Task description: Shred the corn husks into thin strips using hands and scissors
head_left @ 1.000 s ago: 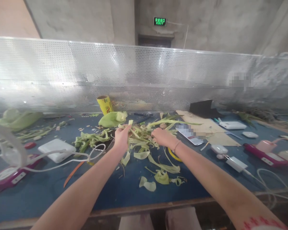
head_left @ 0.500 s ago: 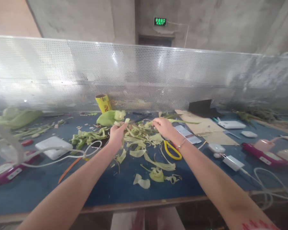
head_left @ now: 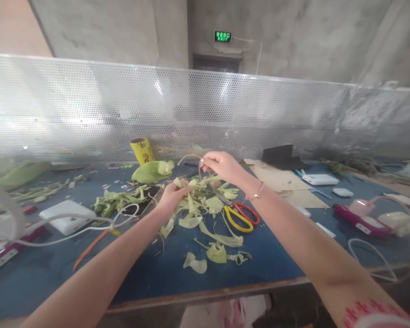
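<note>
My left hand (head_left: pixel 172 198) is closed around a bunch of pale green leafy strips, like husk, just left of the pile's middle. Above the pile, my right hand (head_left: pixel 222 167) pinches a thin, pale brown strand (head_left: pixel 190 157) that curves out to the left. Below both hands spreads the heap of torn green strips (head_left: pixel 213 206). Scissors with one yellow and one red handle (head_left: pixel 239 220) lie right of the heap, their blades partly covered. A plump green husk-like piece (head_left: pixel 152 171) rests behind my left hand.
A yellow tube (head_left: pixel 141 151) stands by the perforated metal screen (head_left: pixel 205 109). On the left are a white box (head_left: pixel 67 216), cables and a phone (head_left: pixel 144 200). Cardboard (head_left: pixel 276 176), white devices and a purple power strip (head_left: pixel 360 221) lie right. Loose scraps (head_left: pixel 195 263) lie near the table's front.
My right hand has moved left and slightly up and now shows a curved strand. My left hand has lowered a little. The view has shifted, uncovering the scissors' red handle.
</note>
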Demonstrator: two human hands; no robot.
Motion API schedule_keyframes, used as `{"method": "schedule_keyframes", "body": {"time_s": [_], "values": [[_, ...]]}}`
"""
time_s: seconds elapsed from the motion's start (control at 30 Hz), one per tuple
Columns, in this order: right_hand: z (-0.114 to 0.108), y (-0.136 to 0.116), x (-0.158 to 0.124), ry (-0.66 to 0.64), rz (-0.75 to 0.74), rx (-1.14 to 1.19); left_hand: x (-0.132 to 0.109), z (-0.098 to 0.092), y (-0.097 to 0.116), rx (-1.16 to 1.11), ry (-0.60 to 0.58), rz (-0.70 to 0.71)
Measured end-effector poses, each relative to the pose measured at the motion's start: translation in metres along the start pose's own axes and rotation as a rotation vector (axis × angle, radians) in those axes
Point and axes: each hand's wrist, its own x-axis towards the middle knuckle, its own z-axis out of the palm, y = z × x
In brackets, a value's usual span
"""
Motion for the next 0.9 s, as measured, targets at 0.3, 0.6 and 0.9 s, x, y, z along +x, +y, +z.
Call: {"method": "schedule_keyframes", "body": {"time_s": [0.3,0.6,0.9], "values": [[0.045,0.002,-0.012,-0.186,0.067,0.356,-0.018,0.008,-0.006,0.092,-0.406,0.076],[0.034,0.042,-0.023,0.141,0.221,0.497,-0.027,0.015,0.001,0.278,-0.336,-0.04],[0.023,0.101,-0.036,0.248,0.517,0.076,-0.02,0.005,-0.006,0.316,-0.198,0.029]]}}
